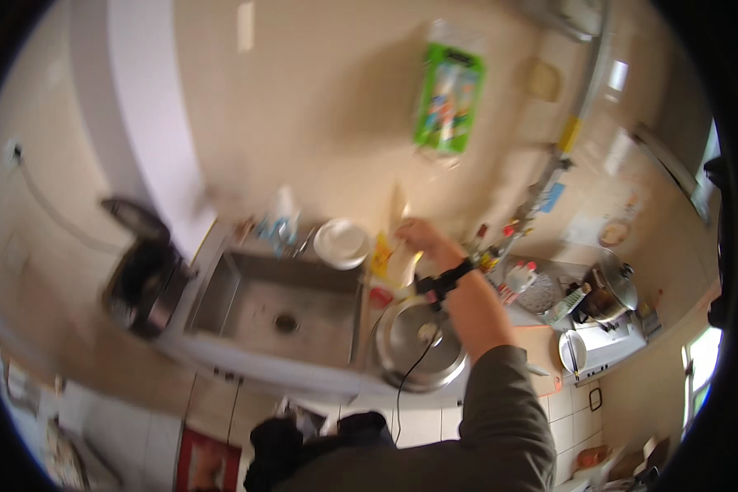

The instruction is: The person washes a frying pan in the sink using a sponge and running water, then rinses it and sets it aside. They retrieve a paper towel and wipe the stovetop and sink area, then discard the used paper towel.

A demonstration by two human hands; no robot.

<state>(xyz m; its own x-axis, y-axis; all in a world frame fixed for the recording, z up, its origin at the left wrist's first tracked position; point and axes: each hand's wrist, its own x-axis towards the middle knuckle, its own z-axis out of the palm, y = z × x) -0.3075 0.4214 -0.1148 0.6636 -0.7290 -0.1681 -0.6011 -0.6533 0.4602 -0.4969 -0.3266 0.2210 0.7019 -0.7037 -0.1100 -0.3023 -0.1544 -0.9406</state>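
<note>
My right hand (419, 236) reaches over the back of the counter, at a translucent plastic bag with yellow print (398, 261). Its fingers look bent at the top of the bag, but blur hides whether they grip it. A dark band is around the wrist. Below the forearm sits a large round steel lid (419, 344), with a black cable running down across it. A small red object (380, 297) lies between the bag and the lid. To the left of the bag are stacked white bowls (342, 243). My left hand is out of view.
A steel sink (283, 317) is left of the lid. Further left stands an open-lidded bin (147, 286). On the right are a cutting board (538, 350) with a knife, bottles (481, 252), a white bowl with chopsticks (572, 352) and a lidded pot (609, 286) on the stove.
</note>
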